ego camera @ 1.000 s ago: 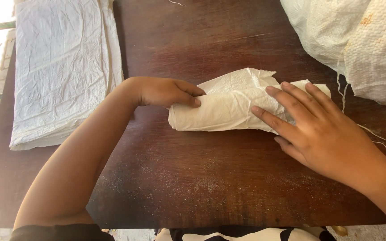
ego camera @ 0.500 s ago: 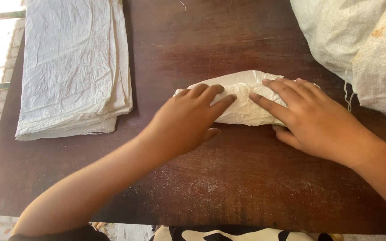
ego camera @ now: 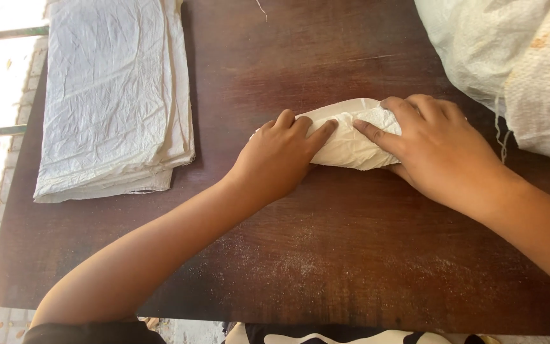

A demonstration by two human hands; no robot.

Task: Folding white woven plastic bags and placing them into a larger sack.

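On the dark brown wooden worktop (ego camera: pixel 326 255), dusted with pale grit along its near edge, a person's two bare hands press flat on a small white woven-plastic sack folded into a narrow bundle (ego camera: pixel 351 137), which lies just beyond mid-worktop with its long axis running left to right. Left hand (ego camera: pixel 278 156) covers the bundle's left end, fingers together and pointing right; right hand (ego camera: pixel 437 143) covers the right end, fingers slightly spread and pointing left, fingertips of the two almost meeting over the middle. Neither hand pinches or lifts the material; both lie equally near it. Farther left, well apart, rests a flat stack of folded white woven sacks (ego camera: pixel 112 95), its long side running away from the viewer. At the far right corner bulges a large, filled white woven sack (ego camera: pixel 510 57), loose threads hanging; no label can be made out.
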